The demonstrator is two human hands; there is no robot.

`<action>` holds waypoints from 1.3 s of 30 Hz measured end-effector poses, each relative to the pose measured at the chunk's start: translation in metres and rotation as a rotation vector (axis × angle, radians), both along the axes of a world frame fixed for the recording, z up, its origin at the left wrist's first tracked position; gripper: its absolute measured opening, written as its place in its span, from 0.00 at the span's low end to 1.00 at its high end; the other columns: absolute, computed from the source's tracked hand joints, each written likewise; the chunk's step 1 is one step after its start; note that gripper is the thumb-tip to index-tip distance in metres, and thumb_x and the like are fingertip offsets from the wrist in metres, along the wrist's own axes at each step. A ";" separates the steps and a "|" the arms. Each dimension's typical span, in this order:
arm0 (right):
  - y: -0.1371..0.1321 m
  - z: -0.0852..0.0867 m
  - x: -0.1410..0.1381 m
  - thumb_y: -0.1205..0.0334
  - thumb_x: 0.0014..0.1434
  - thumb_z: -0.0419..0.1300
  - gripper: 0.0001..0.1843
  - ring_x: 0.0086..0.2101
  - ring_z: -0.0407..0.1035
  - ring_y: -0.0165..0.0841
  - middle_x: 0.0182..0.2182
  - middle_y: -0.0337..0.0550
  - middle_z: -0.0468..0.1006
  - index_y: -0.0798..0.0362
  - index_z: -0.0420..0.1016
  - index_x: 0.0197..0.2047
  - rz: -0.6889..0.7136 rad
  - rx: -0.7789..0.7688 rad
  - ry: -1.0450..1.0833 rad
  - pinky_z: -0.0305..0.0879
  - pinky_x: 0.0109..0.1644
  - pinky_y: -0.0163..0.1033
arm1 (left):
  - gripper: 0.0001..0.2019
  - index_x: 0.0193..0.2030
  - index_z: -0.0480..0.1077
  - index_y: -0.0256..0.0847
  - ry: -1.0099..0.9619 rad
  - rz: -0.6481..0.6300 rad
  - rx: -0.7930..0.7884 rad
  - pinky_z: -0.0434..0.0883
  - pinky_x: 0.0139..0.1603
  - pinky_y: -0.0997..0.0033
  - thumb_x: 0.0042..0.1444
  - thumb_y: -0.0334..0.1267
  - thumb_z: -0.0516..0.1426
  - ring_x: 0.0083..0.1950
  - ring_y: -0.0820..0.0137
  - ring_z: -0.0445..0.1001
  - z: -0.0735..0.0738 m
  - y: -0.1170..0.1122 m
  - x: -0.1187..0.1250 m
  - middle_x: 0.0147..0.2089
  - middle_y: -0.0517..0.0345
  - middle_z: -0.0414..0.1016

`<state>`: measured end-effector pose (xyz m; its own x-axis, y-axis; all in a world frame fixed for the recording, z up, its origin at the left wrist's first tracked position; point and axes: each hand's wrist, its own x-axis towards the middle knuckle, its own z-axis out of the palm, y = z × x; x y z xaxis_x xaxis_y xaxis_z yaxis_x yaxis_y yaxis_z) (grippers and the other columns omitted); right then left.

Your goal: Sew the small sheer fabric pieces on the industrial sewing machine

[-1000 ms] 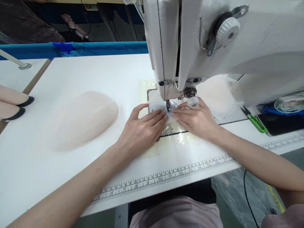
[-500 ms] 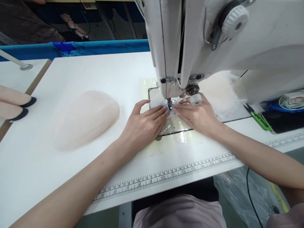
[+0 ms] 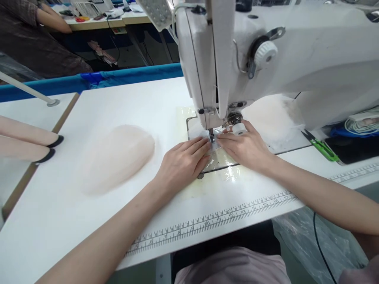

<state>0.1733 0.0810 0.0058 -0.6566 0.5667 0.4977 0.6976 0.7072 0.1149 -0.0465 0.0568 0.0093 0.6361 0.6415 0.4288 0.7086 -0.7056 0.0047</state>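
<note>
1. Along the near edge of the tabletop [image 3: 97, 106] runs a printed ruler strip [image 3: 225, 215]. Both forearms cross it toward the machine.
2. The left hand [image 3: 180, 165] lies flat, palm down, fingers pressed together. They point away and to the right, and their tips rest on the small sheer fabric piece [image 3: 213, 144].
3. That piece lies on the glossy clear sheet [image 3: 220, 161] over the needle plate, directly between the two hands and touching both. It sits just beyond the left fingertips and just left of the right ones. It is too sheer to make out its full outline or long axis.
4. The right hand [image 3: 247, 149] comes in from the right, fingers stretched out and slightly spread, tips pressing the piece's right side. One finger wears a white ring-like guard [image 3: 239, 128]. Neither hand pinches anything.
5. The needle and presser foot [image 3: 211, 135] stand at the far edge of the piece, closer to the right hand's fingertips.
6. The sewing machine [image 3: 296, 63] rises behind.
7. A pale mesh pile [image 3: 118, 157] lies well left. Green thread snips [image 3: 321, 146] lie to the right.
8. A co-worker's sleeve [image 3: 32, 43] shows far left.
</note>
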 end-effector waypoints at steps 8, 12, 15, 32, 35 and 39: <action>-0.015 0.011 -0.001 0.80 0.58 0.49 0.20 0.38 0.74 0.33 0.38 0.39 0.83 0.52 0.80 0.36 0.072 0.041 0.108 0.64 0.50 0.45 | 0.11 0.38 0.74 0.41 0.074 0.087 0.199 0.68 0.31 0.61 0.65 0.42 0.53 0.24 0.67 0.75 0.018 -0.010 -0.002 0.27 0.59 0.78; -0.026 0.012 -0.007 0.80 0.59 0.48 0.19 0.40 0.74 0.33 0.41 0.42 0.82 0.56 0.79 0.38 0.136 -0.016 0.136 0.69 0.42 0.39 | 0.13 0.51 0.71 0.41 0.025 -0.016 0.121 0.70 0.50 0.58 0.65 0.30 0.50 0.52 0.62 0.77 0.016 -0.003 -0.004 0.50 0.52 0.79; -0.031 0.011 -0.009 0.79 0.60 0.47 0.20 0.42 0.73 0.35 0.45 0.47 0.81 0.59 0.76 0.45 0.110 -0.120 0.078 0.72 0.43 0.39 | 0.17 0.55 0.69 0.38 -0.018 -0.060 -0.017 0.66 0.58 0.55 0.64 0.27 0.47 0.54 0.63 0.75 0.011 0.000 -0.004 0.54 0.50 0.77; -0.031 0.013 -0.004 0.76 0.61 0.51 0.16 0.48 0.74 0.39 0.47 0.50 0.80 0.60 0.77 0.46 0.000 -0.188 0.015 0.75 0.39 0.40 | 0.19 0.62 0.66 0.39 -0.021 -0.031 -0.107 0.72 0.43 0.55 0.65 0.38 0.51 0.45 0.58 0.71 0.006 -0.007 0.003 0.55 0.47 0.75; -0.028 0.014 -0.004 0.75 0.62 0.51 0.14 0.45 0.74 0.39 0.48 0.50 0.80 0.59 0.77 0.44 0.008 -0.201 0.021 0.74 0.42 0.42 | 0.19 0.61 0.68 0.40 0.007 -0.015 -0.077 0.72 0.42 0.54 0.65 0.40 0.52 0.45 0.58 0.71 0.005 -0.007 0.004 0.55 0.47 0.75; -0.025 0.010 -0.006 0.72 0.64 0.50 0.13 0.48 0.72 0.41 0.50 0.52 0.78 0.60 0.76 0.46 -0.003 -0.184 0.020 0.70 0.46 0.45 | 0.16 0.54 0.73 0.38 0.039 -0.012 -0.016 0.71 0.49 0.53 0.65 0.42 0.52 0.55 0.54 0.71 0.003 -0.006 0.005 0.56 0.47 0.75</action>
<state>0.1677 0.0565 0.0157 -0.6459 0.6511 0.3986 0.7004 0.7131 -0.0298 -0.0418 0.0504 0.0119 0.6597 0.6407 0.3929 0.7000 -0.7140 -0.0111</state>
